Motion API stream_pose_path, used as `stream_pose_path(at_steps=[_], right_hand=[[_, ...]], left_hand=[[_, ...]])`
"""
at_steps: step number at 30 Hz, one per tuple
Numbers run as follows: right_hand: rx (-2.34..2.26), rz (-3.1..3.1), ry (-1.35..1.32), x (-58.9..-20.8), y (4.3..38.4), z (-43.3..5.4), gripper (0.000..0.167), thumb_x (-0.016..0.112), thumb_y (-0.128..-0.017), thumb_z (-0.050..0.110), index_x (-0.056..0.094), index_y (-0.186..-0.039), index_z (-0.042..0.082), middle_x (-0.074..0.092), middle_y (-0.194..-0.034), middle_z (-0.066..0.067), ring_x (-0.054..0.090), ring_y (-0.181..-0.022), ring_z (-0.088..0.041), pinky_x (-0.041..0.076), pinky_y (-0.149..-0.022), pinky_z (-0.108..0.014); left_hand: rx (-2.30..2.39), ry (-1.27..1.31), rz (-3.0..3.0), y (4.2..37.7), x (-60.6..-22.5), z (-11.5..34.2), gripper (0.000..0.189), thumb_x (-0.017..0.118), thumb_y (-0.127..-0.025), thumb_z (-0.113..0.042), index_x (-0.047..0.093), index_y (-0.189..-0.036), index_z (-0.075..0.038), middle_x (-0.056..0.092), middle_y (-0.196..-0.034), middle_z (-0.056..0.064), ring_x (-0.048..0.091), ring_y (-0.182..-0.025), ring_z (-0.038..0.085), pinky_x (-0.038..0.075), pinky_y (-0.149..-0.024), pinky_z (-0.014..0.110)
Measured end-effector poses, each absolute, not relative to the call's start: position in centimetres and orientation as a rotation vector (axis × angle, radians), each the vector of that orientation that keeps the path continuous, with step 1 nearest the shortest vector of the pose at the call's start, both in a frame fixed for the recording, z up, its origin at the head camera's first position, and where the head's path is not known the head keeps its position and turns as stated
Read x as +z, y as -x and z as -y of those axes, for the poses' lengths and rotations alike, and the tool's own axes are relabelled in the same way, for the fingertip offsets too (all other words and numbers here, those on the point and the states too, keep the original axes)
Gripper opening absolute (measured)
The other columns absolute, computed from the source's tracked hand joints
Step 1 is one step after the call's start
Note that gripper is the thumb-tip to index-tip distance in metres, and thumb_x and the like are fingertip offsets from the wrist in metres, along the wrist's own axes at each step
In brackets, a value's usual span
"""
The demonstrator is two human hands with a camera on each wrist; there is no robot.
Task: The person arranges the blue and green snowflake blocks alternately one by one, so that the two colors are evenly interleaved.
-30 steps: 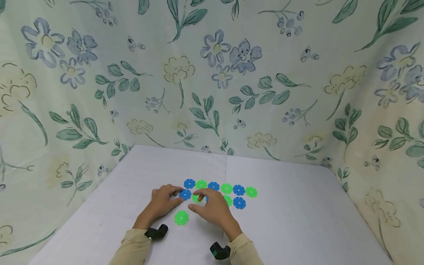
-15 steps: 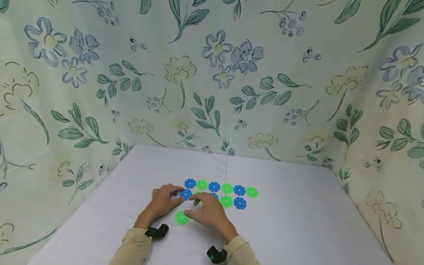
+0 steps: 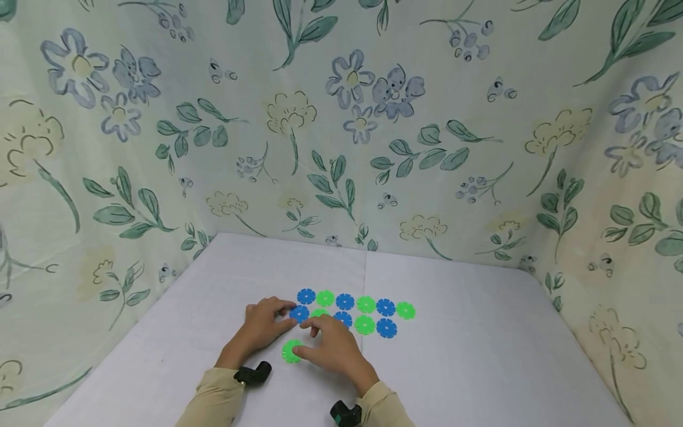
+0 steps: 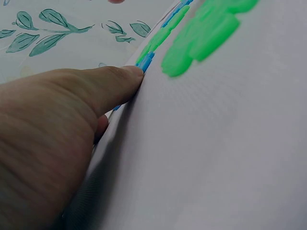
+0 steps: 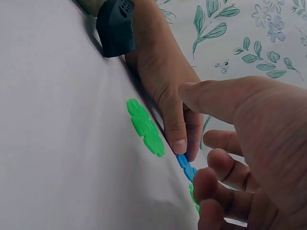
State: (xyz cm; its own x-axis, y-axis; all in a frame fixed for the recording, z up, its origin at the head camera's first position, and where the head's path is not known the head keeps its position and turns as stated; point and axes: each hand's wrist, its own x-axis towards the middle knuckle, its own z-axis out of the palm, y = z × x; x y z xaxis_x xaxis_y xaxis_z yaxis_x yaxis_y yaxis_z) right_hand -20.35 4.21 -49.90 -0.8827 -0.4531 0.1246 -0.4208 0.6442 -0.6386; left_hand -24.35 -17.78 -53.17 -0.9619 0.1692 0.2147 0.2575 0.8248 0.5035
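My left hand (image 3: 262, 324) pinches a flat blue notched disc (image 3: 300, 312) between thumb and fingers, at the left end of the nearer row. In the right wrist view, the left thumb lies against that blue disc's edge (image 5: 187, 167). A loose green notched disc (image 3: 289, 352) lies apart, nearer the person. Over it hovers my right hand (image 3: 335, 349), its thumb overlapping the disc in the head view, fingers loosely bent and holding nothing. The right hand partly covers a green disc (image 3: 319, 311) in the nearer row.
Two rows of alternating blue and green discs lie flat on the white cloth-covered table (image 3: 469, 356). The farther row ends at the right with a green disc (image 3: 405, 310), the nearer with a blue disc (image 3: 386, 328). A floral curtain (image 3: 341, 178) stands behind the table.
My right hand has moved left and nearer the person, from above the nearer row to over the loose green disc. The left hand keeps its place on the blue disc.
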Motion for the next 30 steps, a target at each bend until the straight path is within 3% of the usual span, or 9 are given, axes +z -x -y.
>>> stream_pose_path(at_steps=[14,30], right_hand=[[-0.947,-2.815,0.789,-50.9,20.1,-3.6,0.062,0.08,-0.077,0.056,0.068,-0.127,0.022,0.057,-0.088,0.012,0.048,-0.074,-0.002,0.041,-0.064,-0.023],[-0.819,-2.902,0.803,-51.9,20.1,-3.3,0.059,0.079,-0.076,0.06,0.068,-0.124,0.026,0.055,-0.087,0.013,0.047,-0.071,-0.001,0.038,-0.061,-0.023]], left_hand=[[-0.817,0.327,2.817,24.4,-53.3,17.7,0.035,0.079,-0.085,-0.037,0.073,-0.118,-0.028,0.055,-0.084,-0.016,0.046,-0.08,0.007,0.023,-0.077,0.036],[-0.801,0.313,2.854,24.4,-53.2,17.7,0.036,0.078,-0.086,-0.039,0.072,-0.12,-0.028,0.053,-0.085,-0.016,0.045,-0.082,0.007,0.025,-0.078,0.037]])
